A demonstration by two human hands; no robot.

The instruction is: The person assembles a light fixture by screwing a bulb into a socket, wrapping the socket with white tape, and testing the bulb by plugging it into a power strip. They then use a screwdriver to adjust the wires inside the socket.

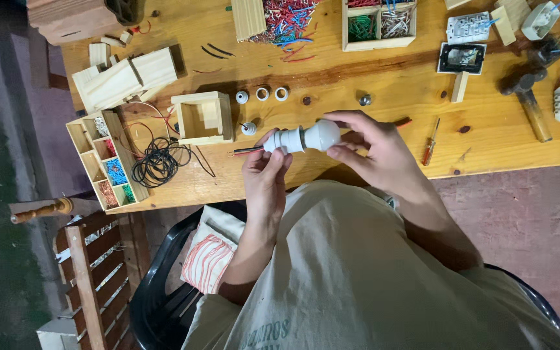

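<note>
Beige apron (358,272), cluttered wooden workbench (358,78), reddish floor (526,214)

A workbench corner under warm light

A long table of yellowish knotted pine planks (371,78) filled the upper part of the room, lit warmly. Below it lay a dull reddish-purple concrete floor (526,214). A glossy black plastic chair (157,285) held a striped cushion (205,259), beside a slatted brown wooden chair (92,272).

I log: white plastic lamp holder with bulb (303,138) between both hands, above wooden workbench (371,155) edge | small open wooden box (202,118) left of it | coiled black wire (159,162) further left | red-handled screwdriver (430,144) right.
</note>
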